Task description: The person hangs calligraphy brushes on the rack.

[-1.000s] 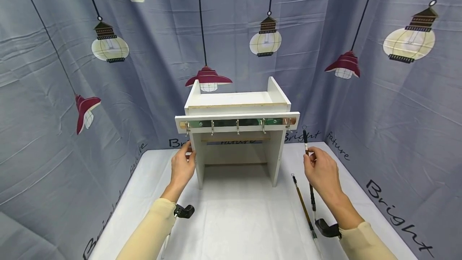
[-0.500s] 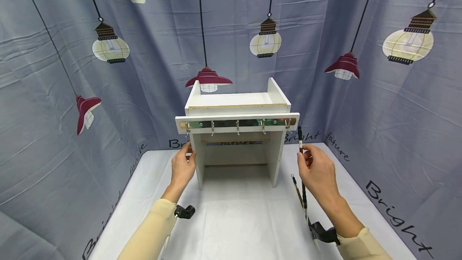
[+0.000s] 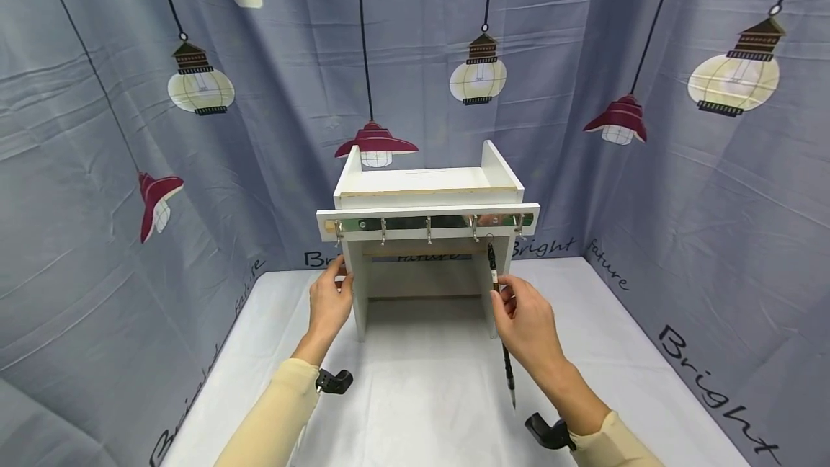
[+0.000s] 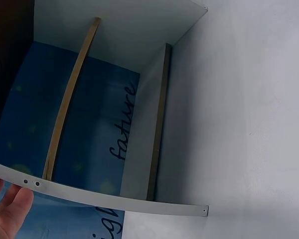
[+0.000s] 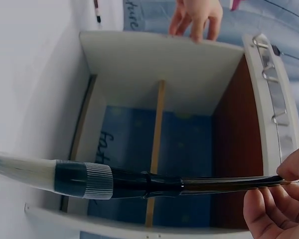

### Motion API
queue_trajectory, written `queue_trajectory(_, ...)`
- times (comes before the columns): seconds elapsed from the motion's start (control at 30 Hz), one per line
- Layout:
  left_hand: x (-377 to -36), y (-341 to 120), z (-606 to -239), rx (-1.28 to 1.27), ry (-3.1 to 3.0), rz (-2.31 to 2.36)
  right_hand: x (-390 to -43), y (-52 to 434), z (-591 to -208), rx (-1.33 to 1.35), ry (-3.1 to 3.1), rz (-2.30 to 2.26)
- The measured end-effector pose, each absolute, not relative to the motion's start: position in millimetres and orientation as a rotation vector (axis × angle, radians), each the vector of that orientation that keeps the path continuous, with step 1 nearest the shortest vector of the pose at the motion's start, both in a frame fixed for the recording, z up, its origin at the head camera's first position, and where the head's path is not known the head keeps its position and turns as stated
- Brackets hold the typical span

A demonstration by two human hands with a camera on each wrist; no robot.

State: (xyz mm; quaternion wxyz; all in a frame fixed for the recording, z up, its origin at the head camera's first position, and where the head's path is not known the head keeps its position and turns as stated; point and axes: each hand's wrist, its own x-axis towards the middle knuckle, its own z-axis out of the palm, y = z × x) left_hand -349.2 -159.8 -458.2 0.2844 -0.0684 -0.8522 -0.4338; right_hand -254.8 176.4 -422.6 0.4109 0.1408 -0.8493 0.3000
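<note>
My right hand (image 3: 527,319) pinches a dark calligraphy brush (image 5: 149,183) by the upper handle, its pale bristles pointing down. The brush's loop end stands close under the hook rail (image 3: 428,223) of a white wooden rack (image 3: 431,197), near the second hook (image 3: 474,228) from the right. In the right wrist view the brush crosses in front of the rack's opening, bristles to the left. With its fingertips, my left hand (image 3: 329,303) touches the outer side of the rack's left panel (image 3: 356,290); those fingers show at the panel's edge in the left wrist view.
The rack stands on a white-covered table (image 3: 421,395), with hooks projecting from its front. A small, dark slender object (image 5: 97,11) lies beyond the left panel. Grey-blue curtains (image 3: 272,128) printed with lamps enclose the table.
My right hand has carried the brush leftward from beside the rack to in front of its right panel. A second brush on the table has become hidden behind the right arm. The left hand stays put.
</note>
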Motion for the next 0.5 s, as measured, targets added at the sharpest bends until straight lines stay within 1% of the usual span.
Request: queue_trajectory(0.5,-349,-159,-461,-0.174,-2.271,-1.158,-262,162,-429,0.342,-2.203,0.818)
